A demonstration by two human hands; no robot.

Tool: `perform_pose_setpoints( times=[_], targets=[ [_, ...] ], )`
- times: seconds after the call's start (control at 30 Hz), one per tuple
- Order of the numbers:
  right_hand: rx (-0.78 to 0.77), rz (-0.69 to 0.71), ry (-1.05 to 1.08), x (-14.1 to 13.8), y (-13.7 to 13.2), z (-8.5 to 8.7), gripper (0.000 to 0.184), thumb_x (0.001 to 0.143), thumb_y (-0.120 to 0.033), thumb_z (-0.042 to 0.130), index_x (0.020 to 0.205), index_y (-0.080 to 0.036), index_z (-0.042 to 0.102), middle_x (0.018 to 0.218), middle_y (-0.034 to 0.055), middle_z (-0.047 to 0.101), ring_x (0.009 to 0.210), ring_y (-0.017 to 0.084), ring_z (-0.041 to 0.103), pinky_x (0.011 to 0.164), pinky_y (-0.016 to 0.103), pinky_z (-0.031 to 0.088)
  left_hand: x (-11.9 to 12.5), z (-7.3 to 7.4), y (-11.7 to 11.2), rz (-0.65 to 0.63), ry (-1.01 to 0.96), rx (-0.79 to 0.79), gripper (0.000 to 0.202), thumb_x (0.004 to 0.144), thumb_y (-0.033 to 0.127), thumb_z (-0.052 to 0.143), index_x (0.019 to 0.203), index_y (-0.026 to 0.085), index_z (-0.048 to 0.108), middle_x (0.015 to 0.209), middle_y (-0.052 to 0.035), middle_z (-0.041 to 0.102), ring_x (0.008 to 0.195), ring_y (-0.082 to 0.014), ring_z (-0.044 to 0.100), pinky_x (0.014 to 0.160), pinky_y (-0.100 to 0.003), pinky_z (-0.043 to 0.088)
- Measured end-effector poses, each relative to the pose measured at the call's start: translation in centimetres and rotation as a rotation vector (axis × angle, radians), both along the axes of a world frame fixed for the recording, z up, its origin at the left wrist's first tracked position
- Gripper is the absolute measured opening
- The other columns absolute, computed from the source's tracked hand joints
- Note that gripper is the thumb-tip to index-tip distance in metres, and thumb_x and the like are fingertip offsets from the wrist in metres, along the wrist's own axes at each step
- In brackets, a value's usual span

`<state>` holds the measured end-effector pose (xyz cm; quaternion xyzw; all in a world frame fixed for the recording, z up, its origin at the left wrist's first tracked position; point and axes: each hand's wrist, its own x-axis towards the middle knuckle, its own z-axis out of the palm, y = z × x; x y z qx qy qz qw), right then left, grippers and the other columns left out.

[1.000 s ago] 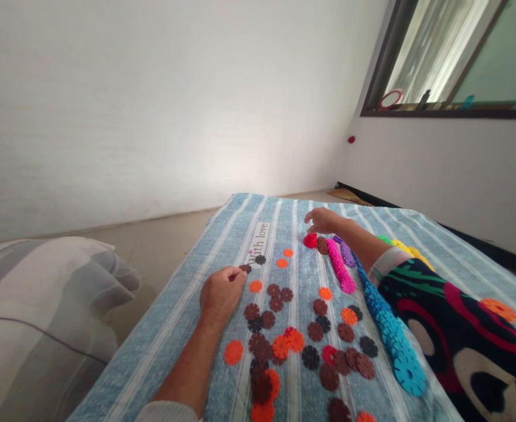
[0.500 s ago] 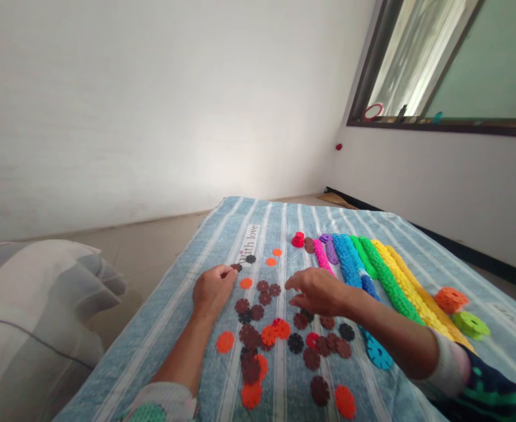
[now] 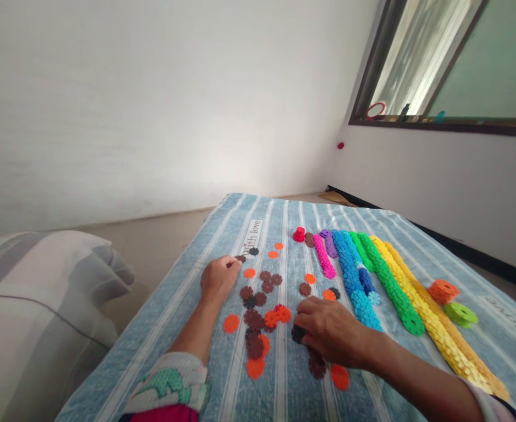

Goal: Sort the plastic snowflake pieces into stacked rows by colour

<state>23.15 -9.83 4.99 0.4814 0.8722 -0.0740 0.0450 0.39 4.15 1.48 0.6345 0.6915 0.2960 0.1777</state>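
Within the pinching left hand (image 3: 219, 280), a round brown plastic disc (image 3: 241, 258) is showing, likely light, stiff, best rim-held.

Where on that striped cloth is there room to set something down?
Bare cloth runs along the left edge, outside the left hand, and beyond the red stack toward the far edge. Loose discs crowd the middle, around the right hand; coloured rows crowd the area further right.
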Motion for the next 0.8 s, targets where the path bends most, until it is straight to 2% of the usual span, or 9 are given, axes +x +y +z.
perform_pose_setpoints(
  times=[0.17, 0.37, 0.57, 0.8],
  targets=[
    [0.02, -0.058, 0.039, -1.0, 0.6, 0.4, 0.015, 0.089, -0.019, 0.05, 0.083, -0.016, 0.063, 0.091, 0.006, 0.064, 0.084, 0.017, 0.058, 0.072, 0.027, 0.041, 0.0, -0.2, 0.0, -0.007, -0.003, 0.0, 0.034, 0.076, 0.041, 0.049, 0.086, 0.021, 0.075, 0.085, -0.005, 0.075, 0.079, -0.021, 0.065, 0.066, -0.027, 0.042],
    [0.077, -0.035, -0.022, -2.9, 1.5, -0.5, 0.018, 0.088, -0.014, 0.048, 0.084, -0.015, 0.065, 0.089, 0.0078, 0.065, 0.078, 0.018, 0.057, 0.072, 0.029, 0.04, 0.0, -0.6, 0.2, -0.01, -0.025, 0.027, 0.034, 0.075, 0.04, 0.049, 0.084, 0.02, 0.075, 0.085, -0.0056, 0.075, 0.079, -0.0209, 0.065, 0.066, -0.027, 0.041],
    [0.06, -0.007, -0.051, -2.4, 0.2, -1.1, 0.025, 0.091, -0.019, 0.045, 0.077, -0.015, 0.066, 0.085, 0.0079, 0.065, 0.077, 0.02, 0.057, 0.071, 0.031, 0.041, 0.0, -0.9, 0.4, -0.02, -0.025, 0.026, 0.033, 0.076, 0.041, 0.05, 0.083, 0.02, 0.074, 0.083, -0.0052, 0.075, 0.078, -0.0204, 0.065, 0.064, -0.026, 0.041],
    [0.027, -0.011, -0.068, -2.6, 0.2, -0.5, 0.023, 0.089, -0.019, 0.047, 0.078, -0.015, 0.067, 0.084, 0.0078, 0.066, 0.076, 0.019, 0.058, 0.072, 0.031, 0.041, 0.1, -0.5, 0.1, -0.01, -0.015, 0.019, 0.032, 0.076, 0.039, 0.05, 0.082, 0.019, 0.074, 0.085, -0.0057, 0.075, 0.08, -0.0205, 0.066, 0.065, -0.026, 0.042]
  ],
)
